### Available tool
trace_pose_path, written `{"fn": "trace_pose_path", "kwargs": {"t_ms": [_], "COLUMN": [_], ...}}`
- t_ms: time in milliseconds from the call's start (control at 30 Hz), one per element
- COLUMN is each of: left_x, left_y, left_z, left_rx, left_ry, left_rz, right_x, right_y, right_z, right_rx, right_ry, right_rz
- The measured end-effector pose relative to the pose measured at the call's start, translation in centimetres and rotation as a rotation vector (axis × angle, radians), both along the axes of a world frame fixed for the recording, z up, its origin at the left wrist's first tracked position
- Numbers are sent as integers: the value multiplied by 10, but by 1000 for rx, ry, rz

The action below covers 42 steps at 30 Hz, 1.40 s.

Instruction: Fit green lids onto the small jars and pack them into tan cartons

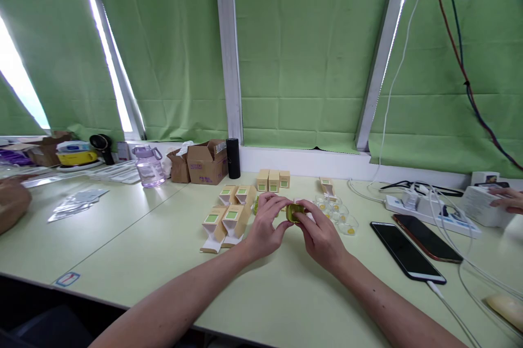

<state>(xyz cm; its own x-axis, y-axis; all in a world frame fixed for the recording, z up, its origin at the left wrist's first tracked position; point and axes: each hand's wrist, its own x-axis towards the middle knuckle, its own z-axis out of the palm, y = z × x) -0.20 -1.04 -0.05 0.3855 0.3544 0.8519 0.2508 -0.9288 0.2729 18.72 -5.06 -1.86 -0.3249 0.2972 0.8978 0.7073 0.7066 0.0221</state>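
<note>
Left hand point(265, 228): was bare, with slim fingers.
Right hand point(322, 236): was bare, likewise slim-fingered.
Left forearm point(183, 294): was bare along its visible length, smooth in outline, narrowest at the wrist.
Right forearm point(388, 299): was bare, broadening toward its near end; small, distinct spots point(373, 290) marked it.

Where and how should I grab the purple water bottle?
Probably by the loop handle at the top of the purple bottle, coming from the near right: it stands upright and the loop juts that way. Your left hand is nearer, but it's holding the green piece.
</note>
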Motion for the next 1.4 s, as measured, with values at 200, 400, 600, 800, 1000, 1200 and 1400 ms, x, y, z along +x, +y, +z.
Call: {"fn": "trace_pose_path", "kwargs": {"t_ms": [200, 400, 600, 800, 1000, 1200, 1400], "left_x": [0, 0, 0, 1, 0, 0, 1], "left_y": [2, 2, 3, 3, 5, 8, 10], "left_z": [-2, -2, -2, 0, -2, -5, -5], "left_rx": [-2, 11, 0, -35, -137, -293, -324], "left_ry": [2, 1, 1, 0, -54, -112, -142], "left_rz": [13, 11, 17, 1, -9, -3, 3], "right_x": [0, 0, -1, 1, 1, 1, 3], "right_y": [1, 1, 1, 0, -4, -5, -2], "right_z": [-2, -6, -4, -6, -7, -7, -10], "right_rx": [-26, -64, -93, -119, -115, -136, -157], "right_ry": [14, 57, 39, 88, 148, 156, 159], "right_rz": [9, 13, 29, 22, 57, 81, 75]}}
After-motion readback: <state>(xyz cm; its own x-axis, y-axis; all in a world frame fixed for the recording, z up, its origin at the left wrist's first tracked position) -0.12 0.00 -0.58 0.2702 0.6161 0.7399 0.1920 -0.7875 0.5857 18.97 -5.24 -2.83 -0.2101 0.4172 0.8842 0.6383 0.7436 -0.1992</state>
